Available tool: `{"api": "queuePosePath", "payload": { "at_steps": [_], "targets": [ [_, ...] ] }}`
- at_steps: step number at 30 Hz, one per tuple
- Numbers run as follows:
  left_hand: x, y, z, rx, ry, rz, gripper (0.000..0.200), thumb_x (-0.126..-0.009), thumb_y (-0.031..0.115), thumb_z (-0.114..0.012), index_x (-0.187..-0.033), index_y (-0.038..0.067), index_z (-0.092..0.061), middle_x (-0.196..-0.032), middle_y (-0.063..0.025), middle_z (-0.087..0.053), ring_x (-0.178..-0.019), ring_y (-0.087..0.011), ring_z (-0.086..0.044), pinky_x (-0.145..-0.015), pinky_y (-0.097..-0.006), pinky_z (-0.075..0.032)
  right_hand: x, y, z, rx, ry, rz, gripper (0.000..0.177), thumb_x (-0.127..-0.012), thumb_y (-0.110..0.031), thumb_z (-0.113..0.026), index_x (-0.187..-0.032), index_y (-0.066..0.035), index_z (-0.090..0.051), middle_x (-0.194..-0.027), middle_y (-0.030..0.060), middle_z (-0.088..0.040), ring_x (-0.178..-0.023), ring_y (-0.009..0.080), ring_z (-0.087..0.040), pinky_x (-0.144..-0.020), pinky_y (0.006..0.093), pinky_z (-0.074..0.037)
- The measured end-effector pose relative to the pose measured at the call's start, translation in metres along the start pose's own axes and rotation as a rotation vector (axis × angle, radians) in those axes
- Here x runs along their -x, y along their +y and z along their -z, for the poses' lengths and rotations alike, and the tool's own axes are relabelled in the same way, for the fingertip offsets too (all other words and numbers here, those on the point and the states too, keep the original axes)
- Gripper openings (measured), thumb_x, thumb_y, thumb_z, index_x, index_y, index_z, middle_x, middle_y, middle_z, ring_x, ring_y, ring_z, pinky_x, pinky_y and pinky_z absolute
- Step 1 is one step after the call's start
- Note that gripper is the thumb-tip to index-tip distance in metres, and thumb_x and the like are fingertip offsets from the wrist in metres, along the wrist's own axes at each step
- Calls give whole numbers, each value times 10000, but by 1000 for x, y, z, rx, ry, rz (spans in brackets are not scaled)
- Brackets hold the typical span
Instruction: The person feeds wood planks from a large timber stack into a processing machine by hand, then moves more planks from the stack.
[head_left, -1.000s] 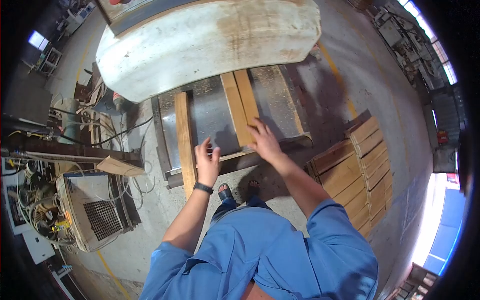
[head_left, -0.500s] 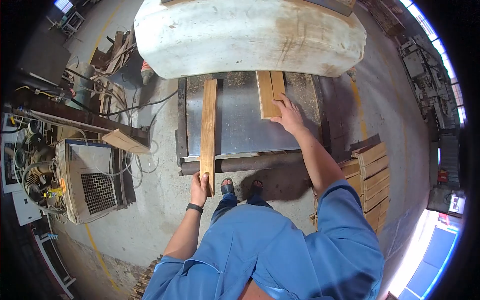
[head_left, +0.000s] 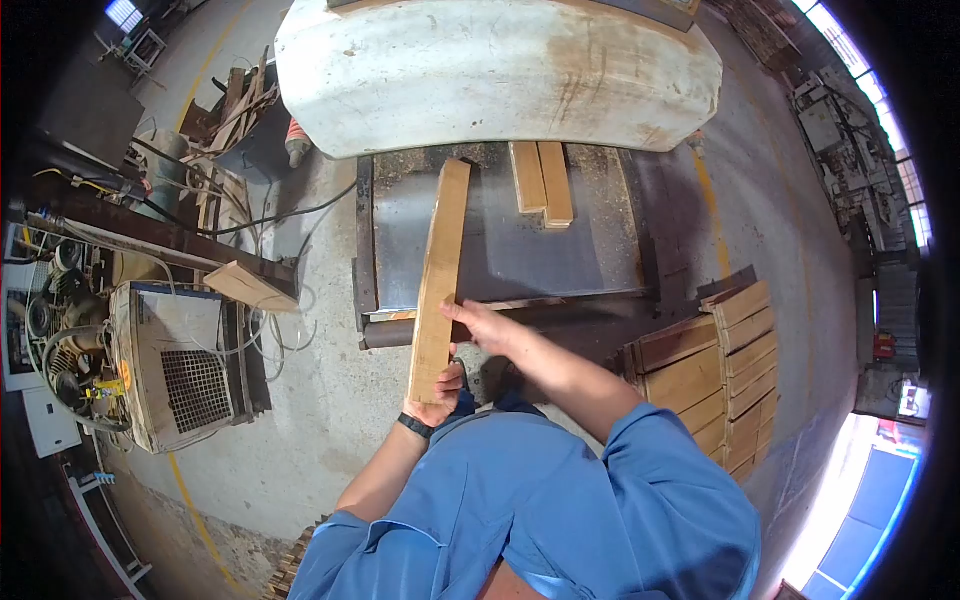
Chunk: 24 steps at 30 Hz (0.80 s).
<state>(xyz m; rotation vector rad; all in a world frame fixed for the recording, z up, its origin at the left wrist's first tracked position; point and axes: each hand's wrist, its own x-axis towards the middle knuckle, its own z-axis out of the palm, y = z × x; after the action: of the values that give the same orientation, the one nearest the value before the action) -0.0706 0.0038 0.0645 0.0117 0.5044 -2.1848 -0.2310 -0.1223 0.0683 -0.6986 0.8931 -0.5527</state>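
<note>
A long wooden board (head_left: 444, 265) is tilted up in front of me, its far end over the metal machine bed (head_left: 530, 272). My left hand (head_left: 440, 393) is wrapped round the near end, fingers showing on the right edge. My right hand (head_left: 478, 325) touches the board's right edge about halfway along, with its thumb on the face; its other fingers are partly hidden behind the wood. Two boards (head_left: 540, 185) lie side by side on the bed, their far ends under the white machine hood (head_left: 500, 75).
Stacked wooden boards (head_left: 715, 385) stand at the right of the bed. A compressor-like unit with a grille (head_left: 195, 375) and loose hoses is on the left. Behind it a dark bin (head_left: 255, 145) holds scrap wood. Sawdust lies along the bed's edges.
My right hand has left the two boards and come to the long board. That board has been lifted and turned, its face now towards me. The two boards have slid further under the hood.
</note>
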Motion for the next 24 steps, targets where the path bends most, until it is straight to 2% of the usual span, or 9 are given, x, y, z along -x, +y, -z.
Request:
{"api": "queuePosePath", "payload": {
  "at_steps": [5, 6, 9, 10, 13, 14, 17, 20, 24],
  "targets": [
    [0, 12, 12, -466, 458, -116, 584, -1035, 512, -493, -1384, 45, -523, -1214, -146, -606, -1034, -286, -635, -837, -389, -583, -2, 7, 6, -85, 67, 85, 639, -943, -439, -708, -1329, 44, -548, -1276, 128, -634, -1161, 196, -598, -955, 362, -489],
    [-1, 13, 9, -518, 399, -159, 682, -1004, 589, -504, -1410, 42, -485, -1335, -167, -591, -1224, -326, -591, -981, -437, -530, -4, 6, 13, 23, 176, 121, 709, -946, -424, -706, -1391, 75, -471, -1300, 147, -617, -1193, 229, -597, -998, 400, -479],
    [3, 8, 2, -635, 408, -205, 699, -976, 630, -527, -1348, 39, -503, -1244, -182, -642, -1125, -298, -641, -1049, -439, -492, 5, 5, 35, 88, 303, 116, 747, -942, -344, -738, -1469, 39, -373, -1251, 108, -642, -1179, 204, -593, -1089, 388, -417],
    [4, 9, 5, -657, 392, -187, 689, -984, 622, -518, -1350, 39, -489, -1254, -198, -638, -1147, -312, -633, -1045, -449, -494, 4, 8, 43, 545, 419, 188, 877, -897, -303, -783, -1522, 28, -264, -1336, 184, -571, -1285, 283, -531, -1140, 441, -377],
    [0, 16, 36, -665, 433, -155, 684, -991, 617, -508, -1352, 37, -478, -1249, -208, -637, -1138, -318, -636, -1047, -450, -494, 61, -14, 11, 1251, 474, 528, 934, -822, -330, -826, -1522, 9, -308, -1474, 264, -420, -1393, 384, -410, -1160, 490, -348],
    [-4, 18, 48, -665, 477, -149, 712, -994, 628, -493, -1384, 32, -463, -1246, -207, -632, -1145, -319, -628, -1046, -444, -488, 67, -6, 14, 1339, 247, 640, 975, -752, -371, -843, -1529, -39, -356, -1566, 297, -269, -1462, 444, -284, -1182, 553, -297],
    [-10, 22, 68, -655, 484, -120, 739, -999, 636, -476, -1423, 31, -438, -1258, -199, -620, -1165, -310, -610, -1041, -433, -482, 91, 16, 15, 1643, -115, 607, 925, -758, -482, -799, -1521, -114, -427, -1637, 197, -254, -1533, 418, -167, -1216, 651, -118],
    [-11, 13, 48, -766, 561, -128, 848, -1006, 659, -421, -1555, 32, -263, -1381, -234, -534, -1245, -340, -562, -1062, -452, -460, 80, 19, 31, 1691, -56, 586, 921, -751, -481, -796, -1517, -116, -436, -1654, 161, -237, -1539, 410, -153, -1220, 648, -105],
    [-1, 11, 35, -843, 599, -173, 892, -1007, 661, -414, -1590, 23, -193, -1504, -247, -441, -1331, -360, -505, -1117, -472, -421, 20, -25, 39, 1541, 521, 663, 773, -766, -314, -812, -1440, -109, -492, -1553, 156, -371, -1465, 390, -298, -1192, 604, -230]
  ]
}}
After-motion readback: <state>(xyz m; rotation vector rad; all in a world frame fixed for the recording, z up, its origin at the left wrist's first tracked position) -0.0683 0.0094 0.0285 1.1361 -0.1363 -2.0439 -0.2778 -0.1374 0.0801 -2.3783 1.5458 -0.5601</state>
